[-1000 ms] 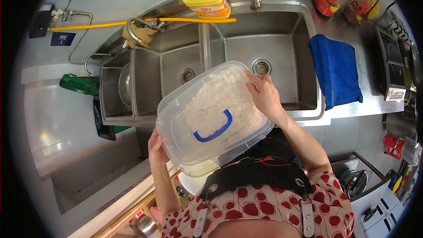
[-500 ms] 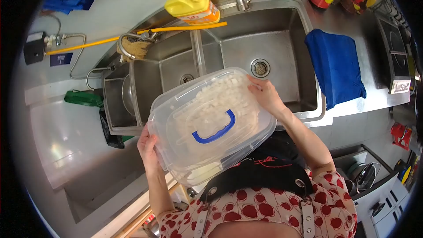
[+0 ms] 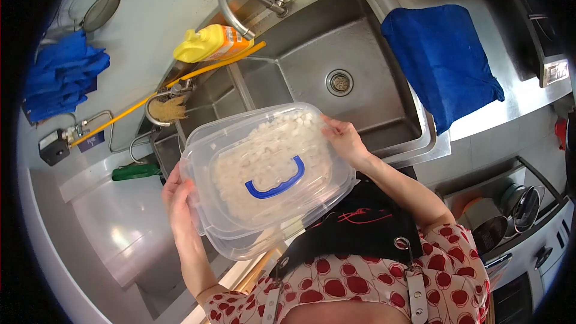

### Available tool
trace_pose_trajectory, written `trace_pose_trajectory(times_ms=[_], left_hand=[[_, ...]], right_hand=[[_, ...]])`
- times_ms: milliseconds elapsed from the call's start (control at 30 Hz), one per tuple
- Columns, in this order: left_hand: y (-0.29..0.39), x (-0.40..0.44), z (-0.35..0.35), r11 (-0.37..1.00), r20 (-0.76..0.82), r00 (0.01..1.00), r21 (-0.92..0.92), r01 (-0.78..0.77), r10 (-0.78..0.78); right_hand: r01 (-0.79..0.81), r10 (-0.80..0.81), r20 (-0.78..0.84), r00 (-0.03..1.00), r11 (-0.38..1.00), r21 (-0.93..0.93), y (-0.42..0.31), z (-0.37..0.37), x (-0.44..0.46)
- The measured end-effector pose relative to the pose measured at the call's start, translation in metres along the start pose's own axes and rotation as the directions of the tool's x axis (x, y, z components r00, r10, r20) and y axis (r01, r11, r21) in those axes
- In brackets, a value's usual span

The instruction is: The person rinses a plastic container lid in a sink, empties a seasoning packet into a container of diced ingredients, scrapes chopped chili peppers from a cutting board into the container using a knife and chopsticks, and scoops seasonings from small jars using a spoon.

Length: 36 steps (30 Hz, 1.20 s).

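A clear plastic storage box (image 3: 222, 228) with a lid is held up in front of my apron, at the near side of the sink. Its blue handle (image 3: 277, 191) lies folded on the lid. Small white cubes (image 3: 279, 138) show through the plastic; what food they are I cannot make out. My left hand (image 3: 178, 195) grips the box's left end, fingers partly hidden behind the rim. At the right far corner, my right hand (image 3: 347, 139) is closed on the rim.
Beyond the box is a steel sink (image 3: 366, 42) with a curved faucet (image 3: 231, 9). A yellow jug (image 3: 207, 43) and a yellow hose (image 3: 210, 67) lie along its back. Folded blue cloth (image 3: 444, 63) rests on the right counter. A strainer (image 3: 101, 12) hangs on the left wall.
My view has turned, so the sink and wall have rotated counterclockwise in the picture and the wall strainer has appeared. Both hands still hold the box, which sits slightly further left in view.
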<state>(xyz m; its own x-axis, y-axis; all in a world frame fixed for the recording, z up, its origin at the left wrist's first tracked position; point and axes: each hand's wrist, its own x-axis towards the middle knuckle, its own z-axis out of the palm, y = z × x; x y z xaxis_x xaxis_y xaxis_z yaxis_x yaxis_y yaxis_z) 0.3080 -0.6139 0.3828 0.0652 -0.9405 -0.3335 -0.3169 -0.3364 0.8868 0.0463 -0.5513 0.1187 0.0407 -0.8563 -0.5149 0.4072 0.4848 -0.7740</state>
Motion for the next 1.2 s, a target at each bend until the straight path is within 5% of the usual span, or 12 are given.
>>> trace_pose_trajectory(times_ms=[267,1200], left_hand=[[0.040,0.014,0.039,0.997,0.013,1.000,0.070,0.020,-0.021],[0.106,0.061,0.137,0.955,-0.017,0.990,0.263,0.138,-0.138]], right_hand=[[-0.078,0.068,0.051,0.996,0.973,0.215,-0.015,-0.018,0.001],[-0.156,0.153,0.039,0.988,0.917,0.366,-0.020,-0.055,0.016]])
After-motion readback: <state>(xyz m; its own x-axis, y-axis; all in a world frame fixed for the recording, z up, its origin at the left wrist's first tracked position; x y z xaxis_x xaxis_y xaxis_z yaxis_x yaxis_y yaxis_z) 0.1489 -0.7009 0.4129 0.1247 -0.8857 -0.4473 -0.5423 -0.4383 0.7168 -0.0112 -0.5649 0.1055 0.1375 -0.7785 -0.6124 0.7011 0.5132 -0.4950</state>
